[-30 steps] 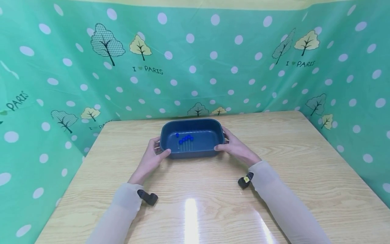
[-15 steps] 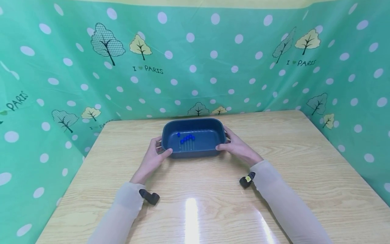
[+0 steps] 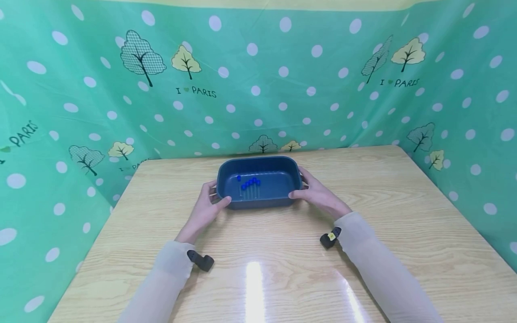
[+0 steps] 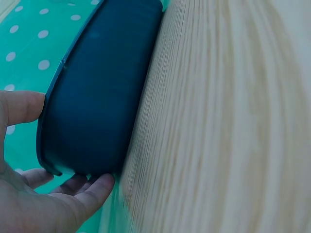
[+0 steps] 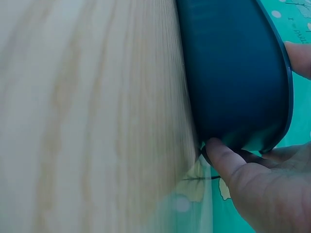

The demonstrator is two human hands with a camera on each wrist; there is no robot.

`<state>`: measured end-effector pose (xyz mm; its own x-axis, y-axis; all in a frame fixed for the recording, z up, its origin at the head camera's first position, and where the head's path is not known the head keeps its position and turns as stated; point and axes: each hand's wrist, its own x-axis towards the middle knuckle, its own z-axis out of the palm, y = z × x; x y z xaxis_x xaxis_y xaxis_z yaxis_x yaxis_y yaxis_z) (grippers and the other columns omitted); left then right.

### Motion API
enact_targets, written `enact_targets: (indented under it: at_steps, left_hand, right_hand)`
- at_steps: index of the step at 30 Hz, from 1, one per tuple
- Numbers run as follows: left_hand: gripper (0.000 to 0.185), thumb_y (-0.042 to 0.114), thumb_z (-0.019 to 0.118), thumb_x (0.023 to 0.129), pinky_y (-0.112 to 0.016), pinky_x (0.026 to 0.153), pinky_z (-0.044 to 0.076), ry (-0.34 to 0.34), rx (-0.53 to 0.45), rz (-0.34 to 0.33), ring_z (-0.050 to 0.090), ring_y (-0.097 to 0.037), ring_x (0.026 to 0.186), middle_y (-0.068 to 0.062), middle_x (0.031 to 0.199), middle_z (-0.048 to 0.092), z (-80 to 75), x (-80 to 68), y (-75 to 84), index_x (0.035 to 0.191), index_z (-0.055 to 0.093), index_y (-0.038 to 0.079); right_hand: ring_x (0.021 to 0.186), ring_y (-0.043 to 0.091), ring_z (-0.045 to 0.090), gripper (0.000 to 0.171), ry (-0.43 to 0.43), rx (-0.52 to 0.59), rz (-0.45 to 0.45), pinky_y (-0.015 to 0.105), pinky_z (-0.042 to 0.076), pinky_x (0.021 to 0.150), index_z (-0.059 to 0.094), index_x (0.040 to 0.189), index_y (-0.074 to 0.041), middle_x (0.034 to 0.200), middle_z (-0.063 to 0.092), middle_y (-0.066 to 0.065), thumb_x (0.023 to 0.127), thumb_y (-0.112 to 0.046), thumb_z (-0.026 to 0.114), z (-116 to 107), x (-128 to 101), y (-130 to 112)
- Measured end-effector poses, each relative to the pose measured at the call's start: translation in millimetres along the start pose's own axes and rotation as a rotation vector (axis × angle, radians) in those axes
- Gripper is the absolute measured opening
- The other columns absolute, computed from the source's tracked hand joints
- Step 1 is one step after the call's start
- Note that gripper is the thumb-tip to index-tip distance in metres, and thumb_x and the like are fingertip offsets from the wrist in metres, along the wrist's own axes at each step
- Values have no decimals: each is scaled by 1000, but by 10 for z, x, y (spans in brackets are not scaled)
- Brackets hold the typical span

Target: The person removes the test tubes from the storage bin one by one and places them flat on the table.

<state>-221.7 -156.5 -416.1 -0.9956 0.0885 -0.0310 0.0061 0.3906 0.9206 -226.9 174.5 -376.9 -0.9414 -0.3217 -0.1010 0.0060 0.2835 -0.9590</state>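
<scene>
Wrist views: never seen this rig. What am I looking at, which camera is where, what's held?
No machine: a person with bare hands. The wide picture comes from a head camera looking down at a wooden table. The two close-ups come from cameras strapped to each wrist. The left hand and right hand each have a grip on one end of a dark blue tub; the wrist views show its outer wall and the fingers at its rim. Small blue pins lie inside. Green dotted cloth surrounds the table.

Dark blue rectangular plastic basin, rounded corners, upright on the wooden table, toward its far middle. Inside, on the floor left of centre, a small cluster of bright blue pins with thin pale shafts.
</scene>
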Motion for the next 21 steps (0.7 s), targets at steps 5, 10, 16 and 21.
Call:
enact_targets:
  at_steps: [5, 10, 16, 21]
  left_hand:
    - [75, 29, 68, 88, -50, 104, 36, 7, 5, -3, 40, -36, 130, -17, 142, 38, 19, 5, 10, 147, 24, 13]
    - [75, 29, 68, 88, -51, 105, 35, 12, 4, -2, 40, -37, 129, -18, 142, 38, 35, 1, 27, 147, 24, 12]
    - [74, 28, 68, 88, -50, 105, 35, 14, -3, -4, 41, -35, 129, -17, 141, 39, 53, 9, 26, 146, 25, 13]
    - [74, 27, 68, 88, -50, 104, 37, 11, -10, 4, 41, -36, 129, -17, 142, 39, 71, 11, 27, 146, 25, 12]
  right_hand:
    - [139, 43, 19, 96, -15, 29, 6, 62, 20, 108, 9, 154, -18, 156, 13, 18, 81, -8, 71, -21, -1, 7]
    - [140, 43, 17, 95, -19, 33, 3, 61, 19, 109, 8, 154, -16, 156, 12, 19, 81, -7, 69, -36, -1, 13]
    - [140, 42, 17, 95, -14, 36, 11, 60, 20, 109, 10, 154, -16, 156, 12, 18, 81, -6, 70, -51, 12, 30]
    - [140, 42, 18, 95, -13, 29, 5, 60, 20, 109, 11, 154, -15, 156, 14, 18, 81, -7, 71, -66, 12, 49]
